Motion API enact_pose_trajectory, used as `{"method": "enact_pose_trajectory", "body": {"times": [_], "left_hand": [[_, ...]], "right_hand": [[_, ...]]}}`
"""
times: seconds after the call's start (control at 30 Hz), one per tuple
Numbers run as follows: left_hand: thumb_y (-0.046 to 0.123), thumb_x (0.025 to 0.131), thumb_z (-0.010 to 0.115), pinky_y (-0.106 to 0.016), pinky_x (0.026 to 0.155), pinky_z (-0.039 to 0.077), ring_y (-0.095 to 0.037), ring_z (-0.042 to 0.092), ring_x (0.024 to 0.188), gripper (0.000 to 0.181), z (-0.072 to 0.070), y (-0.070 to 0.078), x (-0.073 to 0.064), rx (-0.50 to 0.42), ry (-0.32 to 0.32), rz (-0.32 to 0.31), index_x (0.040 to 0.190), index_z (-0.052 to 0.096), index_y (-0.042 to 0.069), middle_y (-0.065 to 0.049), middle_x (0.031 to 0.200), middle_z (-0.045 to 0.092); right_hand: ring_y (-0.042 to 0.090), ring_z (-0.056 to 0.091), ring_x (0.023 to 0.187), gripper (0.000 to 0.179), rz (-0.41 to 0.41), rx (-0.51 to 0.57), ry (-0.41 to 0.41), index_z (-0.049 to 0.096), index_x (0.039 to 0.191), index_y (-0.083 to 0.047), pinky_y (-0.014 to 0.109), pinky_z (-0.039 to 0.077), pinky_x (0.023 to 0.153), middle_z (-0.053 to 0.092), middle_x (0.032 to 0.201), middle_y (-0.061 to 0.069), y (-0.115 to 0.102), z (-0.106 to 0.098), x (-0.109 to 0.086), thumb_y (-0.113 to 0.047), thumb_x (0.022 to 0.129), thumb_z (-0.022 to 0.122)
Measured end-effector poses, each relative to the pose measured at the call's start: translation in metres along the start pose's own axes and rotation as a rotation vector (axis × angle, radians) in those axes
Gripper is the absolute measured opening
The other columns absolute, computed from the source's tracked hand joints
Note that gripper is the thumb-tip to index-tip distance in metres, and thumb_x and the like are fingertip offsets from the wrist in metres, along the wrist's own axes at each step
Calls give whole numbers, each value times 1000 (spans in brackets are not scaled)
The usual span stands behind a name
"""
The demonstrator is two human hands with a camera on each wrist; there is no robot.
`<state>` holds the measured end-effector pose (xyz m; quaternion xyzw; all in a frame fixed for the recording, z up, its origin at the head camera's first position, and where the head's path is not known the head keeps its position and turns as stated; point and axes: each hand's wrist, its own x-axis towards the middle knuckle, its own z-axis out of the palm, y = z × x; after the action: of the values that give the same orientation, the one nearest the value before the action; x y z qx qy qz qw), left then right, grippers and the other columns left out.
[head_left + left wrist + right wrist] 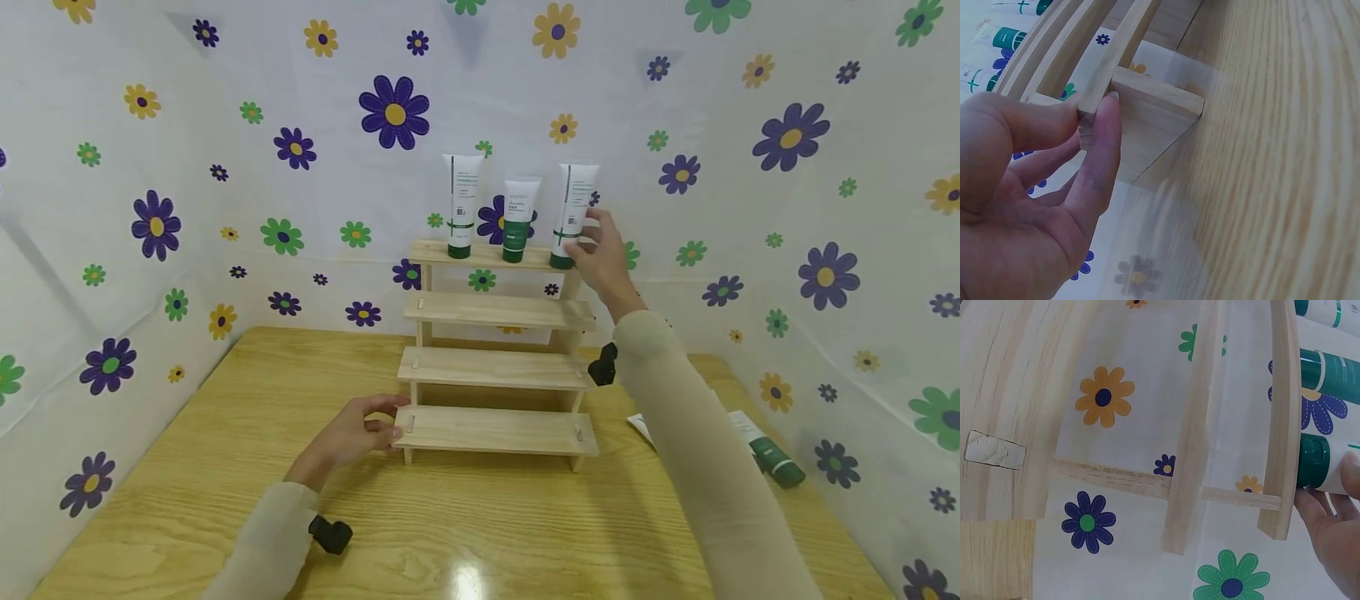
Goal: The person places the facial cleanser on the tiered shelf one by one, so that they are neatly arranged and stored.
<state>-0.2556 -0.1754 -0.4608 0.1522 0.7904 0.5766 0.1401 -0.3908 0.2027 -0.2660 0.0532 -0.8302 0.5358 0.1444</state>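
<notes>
A stepped wooden display rack (495,429) stands on the table, with several shelves rising toward the back. My right hand (603,262) holds a white cosmetic tube (573,204) with a green cap at the right end of the top shelf; its cap meets the board in the right wrist view. Another tall white tube (463,200) stands at that shelf's left end, and a shorter white-and-green tube (517,218) stands between them. My left hand (348,437) pinches the left end of the lowest shelf between thumb and fingers, seen closely at the board's corner (1091,103).
On the table (300,375) at the right, a white-and-green tube (776,458) lies on its side. A white item (641,427) lies nearby, partly hidden by my right sleeve. A flower-patterned sheet (315,108) hangs behind the rack and along both sides.
</notes>
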Motion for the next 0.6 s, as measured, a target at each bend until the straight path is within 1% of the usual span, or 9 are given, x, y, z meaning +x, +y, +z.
{"method": "enact_pose_trajectory", "body": {"times": [0.27, 0.43, 0.6], "left_hand": [[3, 100, 65, -37, 84, 64, -20, 69, 99, 53, 2, 1, -2, -26, 4, 11, 150, 47, -2, -29, 137, 47], [4, 100, 65, -37, 84, 64, -19, 69, 100, 53, 1, 0, -1, -24, 3, 2, 150, 48, 0, -28, 137, 48], [5, 101, 65, -37, 85, 64, -20, 69, 101, 53, 1, 1, -2, -24, 1, -7, 150, 48, 1, -27, 136, 49]], "right_hand": [[35, 53, 142, 63, 0, -14, 4, 32, 158, -20, 49, 45, 118, 48, 158, 16, 3, 3, 3, -5, 103, 59], [35, 51, 144, 63, 9, -34, 10, 31, 159, -21, 49, 43, 120, 47, 159, 15, 4, 4, 4, -6, 104, 59], [35, 51, 144, 63, 0, -51, 9, 32, 158, -22, 50, 43, 120, 47, 160, 15, 4, 7, 7, -7, 104, 59]]}}
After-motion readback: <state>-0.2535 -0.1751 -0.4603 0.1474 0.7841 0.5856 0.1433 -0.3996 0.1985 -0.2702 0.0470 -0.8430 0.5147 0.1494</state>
